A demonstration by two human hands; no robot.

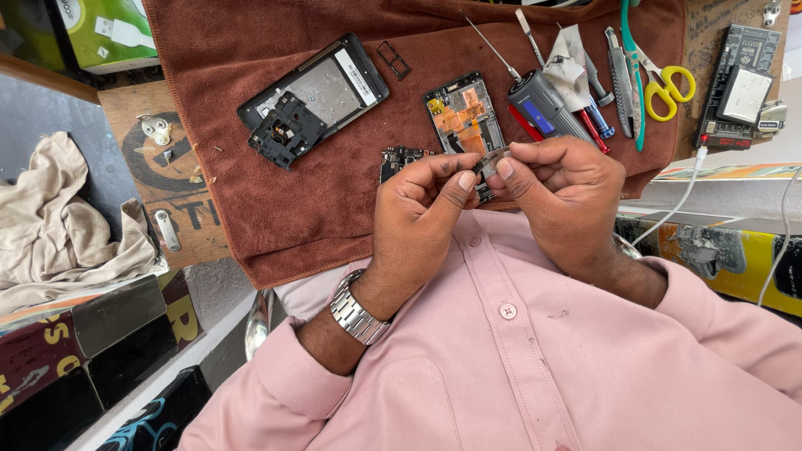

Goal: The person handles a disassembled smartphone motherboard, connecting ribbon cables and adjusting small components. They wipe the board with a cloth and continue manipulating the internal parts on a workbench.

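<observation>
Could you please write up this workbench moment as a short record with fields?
left hand: pinches a small component, metal watch on wrist
right hand: pinches the same component from the other side
cloth: brown towel
on towel: opened phone frame, phone chassis with orange flex, screwdrivers
far right: yellow-handled scissors, test board

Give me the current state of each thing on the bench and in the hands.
left hand: pinching the small part.
right hand: pinching the same part.
small part: held between both hands' fingertips, above the towel.
phone frame: opened, orange flex exposed, flat on brown towel.
phone back housing: detached, inside up.
black inner cover: removed, lying on the housing.
SIM tray: out, lying apart.
yellow scissors: closed, untouched.
</observation>
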